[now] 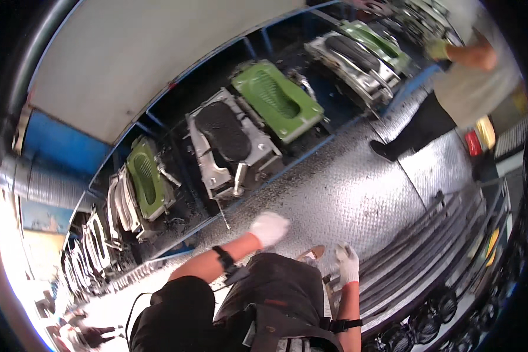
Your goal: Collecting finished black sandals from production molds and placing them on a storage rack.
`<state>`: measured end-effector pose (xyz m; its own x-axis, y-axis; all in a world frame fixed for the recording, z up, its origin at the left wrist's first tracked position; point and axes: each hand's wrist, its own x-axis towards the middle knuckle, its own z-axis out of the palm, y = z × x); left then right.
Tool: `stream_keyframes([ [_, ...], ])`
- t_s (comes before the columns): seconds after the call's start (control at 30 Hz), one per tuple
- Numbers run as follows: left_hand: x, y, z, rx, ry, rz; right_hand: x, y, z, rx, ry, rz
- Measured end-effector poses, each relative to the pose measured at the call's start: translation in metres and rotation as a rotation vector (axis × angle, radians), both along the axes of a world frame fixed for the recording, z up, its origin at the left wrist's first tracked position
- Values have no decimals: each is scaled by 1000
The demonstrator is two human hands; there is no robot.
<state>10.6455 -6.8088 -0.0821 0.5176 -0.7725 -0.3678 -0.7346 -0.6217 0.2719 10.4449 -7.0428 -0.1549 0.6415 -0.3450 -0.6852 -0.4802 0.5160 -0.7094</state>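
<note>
My left hand point(270, 229), in a white glove, hangs over the tread-plate floor near the row of moulds. Its fingers look curled in, and nothing shows in them. My right hand point(347, 262), also white-gloved, hangs beside a rack of long dark strips point(416, 258); its fingers seem loosely apart, with nothing visible in them. Ahead of my left hand lies an opened mould, with a black sole-shaped piece point(223, 130) on its metal half point(202, 161). Its green half point(276, 100) has a sole-shaped hollow. A metal handle point(239, 179) sticks out toward me.
More moulds line the blue-edged machine, including a green one point(146, 179) on the left and another black piece point(352, 53) farther right. A co-worker point(469, 88) stands at the far right by the moulds. Dark coiled items point(428, 322) sit low right.
</note>
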Motion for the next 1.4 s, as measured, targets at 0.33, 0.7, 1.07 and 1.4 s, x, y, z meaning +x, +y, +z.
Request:
stream_keyframes([
  [0.33, 3, 284, -19, 490, -19, 201, 185, 129, 68, -33, -187, 502],
  [0.7, 22, 144, -86, -674, 268, 1214, 328, 208, 125, -1035, -583, 724],
  [1.07, 171, 107, -162, -1611, 877, 1495, 394, 236, 98, -1432, -608, 1059],
  [1.4, 108, 134, -158, -1554, 1235, 1678, 477, 216, 142, -1198, -858, 844],
])
